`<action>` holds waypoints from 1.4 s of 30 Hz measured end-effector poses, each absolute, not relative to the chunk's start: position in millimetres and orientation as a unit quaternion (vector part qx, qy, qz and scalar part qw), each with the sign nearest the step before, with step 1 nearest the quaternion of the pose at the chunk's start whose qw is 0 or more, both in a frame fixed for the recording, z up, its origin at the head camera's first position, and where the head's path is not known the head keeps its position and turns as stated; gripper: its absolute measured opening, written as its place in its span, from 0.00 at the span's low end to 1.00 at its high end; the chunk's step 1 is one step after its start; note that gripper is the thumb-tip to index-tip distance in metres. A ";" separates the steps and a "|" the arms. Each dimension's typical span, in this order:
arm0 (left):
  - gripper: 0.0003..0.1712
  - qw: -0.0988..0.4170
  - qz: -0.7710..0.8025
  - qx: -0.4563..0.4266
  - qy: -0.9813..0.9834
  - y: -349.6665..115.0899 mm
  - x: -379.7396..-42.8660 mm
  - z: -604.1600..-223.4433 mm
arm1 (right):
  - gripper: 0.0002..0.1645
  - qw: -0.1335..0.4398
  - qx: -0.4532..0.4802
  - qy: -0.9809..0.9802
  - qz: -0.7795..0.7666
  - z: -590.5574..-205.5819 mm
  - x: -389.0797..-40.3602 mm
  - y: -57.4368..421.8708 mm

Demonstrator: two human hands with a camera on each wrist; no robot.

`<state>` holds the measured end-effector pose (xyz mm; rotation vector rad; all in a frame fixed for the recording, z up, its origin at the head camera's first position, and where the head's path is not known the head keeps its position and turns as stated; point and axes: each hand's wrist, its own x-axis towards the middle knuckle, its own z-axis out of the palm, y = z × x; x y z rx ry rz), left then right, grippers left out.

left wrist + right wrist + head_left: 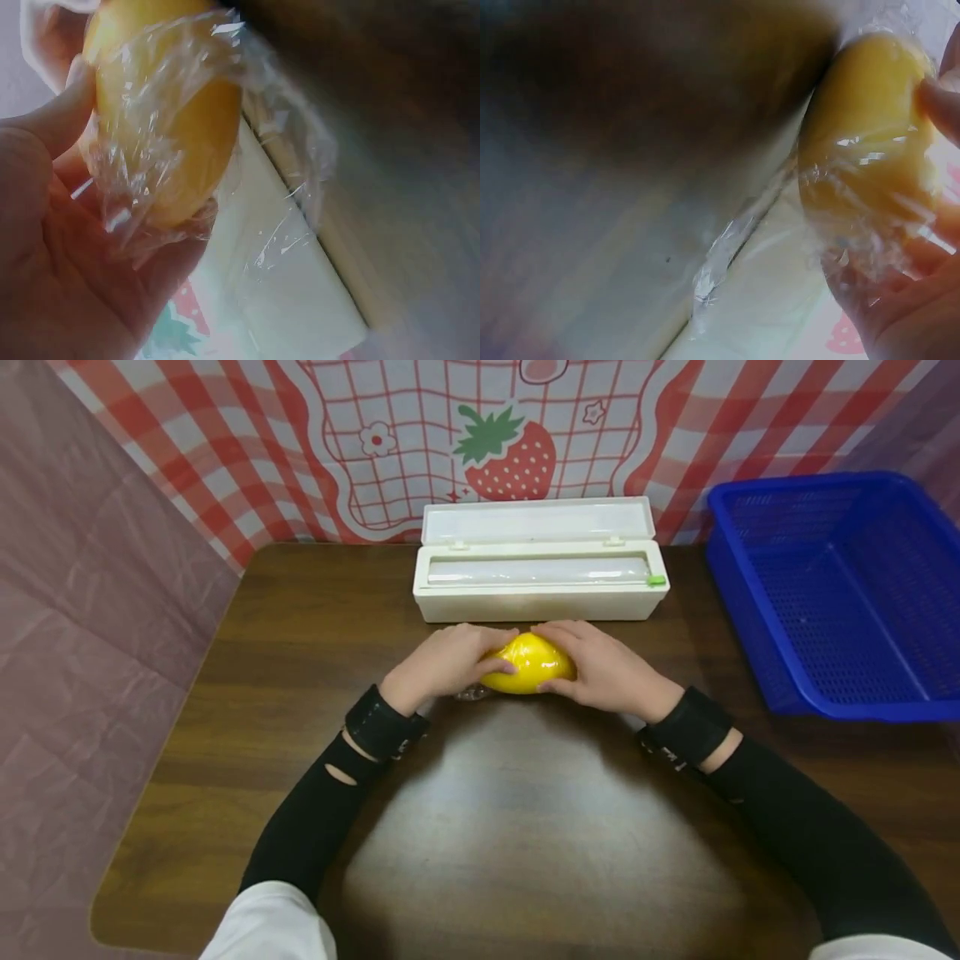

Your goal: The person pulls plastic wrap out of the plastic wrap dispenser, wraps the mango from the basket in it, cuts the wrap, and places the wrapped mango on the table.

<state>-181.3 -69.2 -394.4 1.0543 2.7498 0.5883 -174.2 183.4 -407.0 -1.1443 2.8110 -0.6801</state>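
Note:
A smooth, oval yellow fruit (531,664) is held just above the table between both hands, in front of the cling film box. Clear cling film (150,161) covers it, crinkled, and a loose flap of film hangs off to one side in the left wrist view. My left hand (457,662) grips the fruit's left end between thumb and fingers. At the other end, my right hand (603,667) holds it the same way, film bunched against the fingers in the right wrist view. The fruit's exact kind is hard to tell under the film.
Behind the hands stands a white cling film box (540,606), its lid raised, a roll inside and a green slider at its right end. A blue plastic basket (795,693) sits at the right of the wooden table (540,860). A strawberry-print cloth (405,460) hangs behind.

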 end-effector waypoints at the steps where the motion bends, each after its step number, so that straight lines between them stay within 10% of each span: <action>1: 0.36 0.063 0.177 0.347 0.919 -68.7 -179.6 -395.8 | 0.47 0.013 -0.372 0.904 -0.213 -407.2 -172.5 183.4; 13: 0.62 -0.049 0.014 0.338 0.940 -45.5 -164.1 -408.6 | 0.68 -0.004 -0.360 0.922 -0.142 -419.5 -168.7 172.0; 29: 0.52 -0.021 0.062 0.364 0.929 -64.3 -170.8 -410.4 | 0.61 0.039 -0.360 0.909 -0.205 -411.3 -174.8 178.2; 42: 0.22 -0.077 0.163 0.379 0.908 -69.9 -164.6 -402.0 | 0.62 0.027 -0.383 0.886 -0.259 -398.3 -166.2 187.6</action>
